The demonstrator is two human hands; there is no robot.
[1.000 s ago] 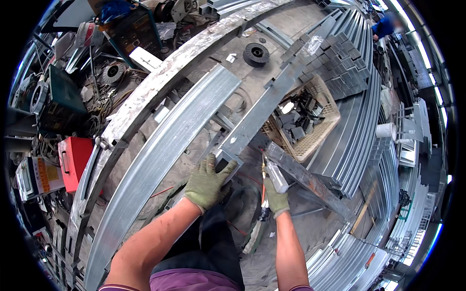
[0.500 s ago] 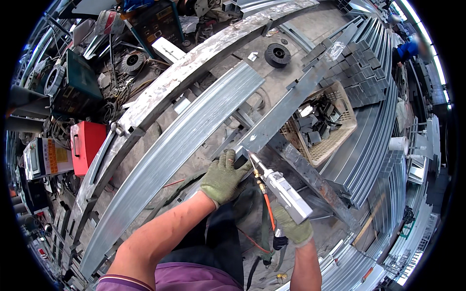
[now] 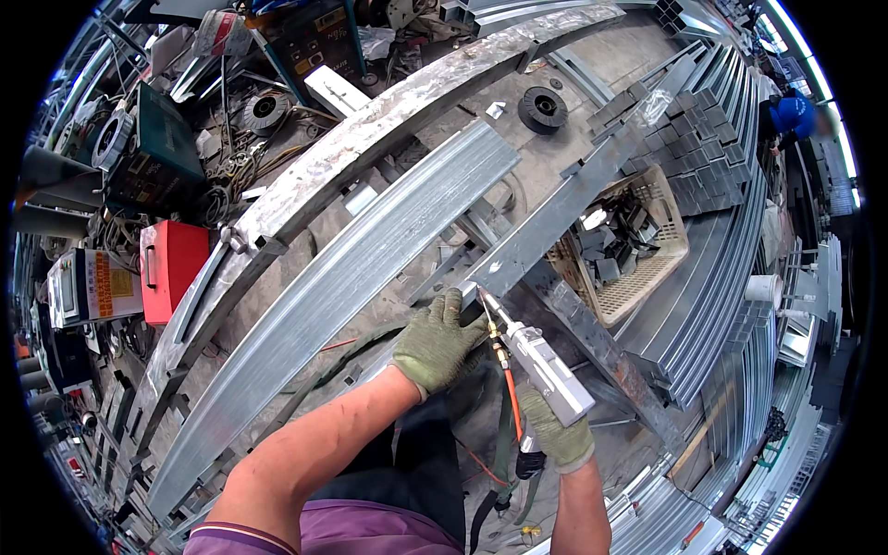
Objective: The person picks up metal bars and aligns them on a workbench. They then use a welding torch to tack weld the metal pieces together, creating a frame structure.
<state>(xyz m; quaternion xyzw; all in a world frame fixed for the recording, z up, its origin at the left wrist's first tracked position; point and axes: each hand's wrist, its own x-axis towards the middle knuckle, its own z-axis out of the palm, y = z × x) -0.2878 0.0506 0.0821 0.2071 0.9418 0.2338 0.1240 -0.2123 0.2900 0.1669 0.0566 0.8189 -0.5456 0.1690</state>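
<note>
Metal fabrication workshop, long galvanized steel beams (image 3: 351, 268), stacked steel channels (image 3: 712, 277), welding machines (image 3: 148, 157), wire spools (image 3: 542, 109)

Left forearm comes up bare from the lower left of the frame, slanting toward the centre, purple sleeve edge showing at the bottom. Left hand (image 3: 437, 340), in a green knit glove, sits just below the middle of the frame, palm down, fingers spread a little and pointing up and right, pressed flat rather than curled. Right forearm rises from the bottom edge right of centre, also bare, nearly vertical. Right hand (image 3: 555, 433), gloved the same green, sits lower and to the right of the left one, fingers wrapped tight in a closed grip, knuckles facing the camera. The two hands are near each other, not touching.
</note>
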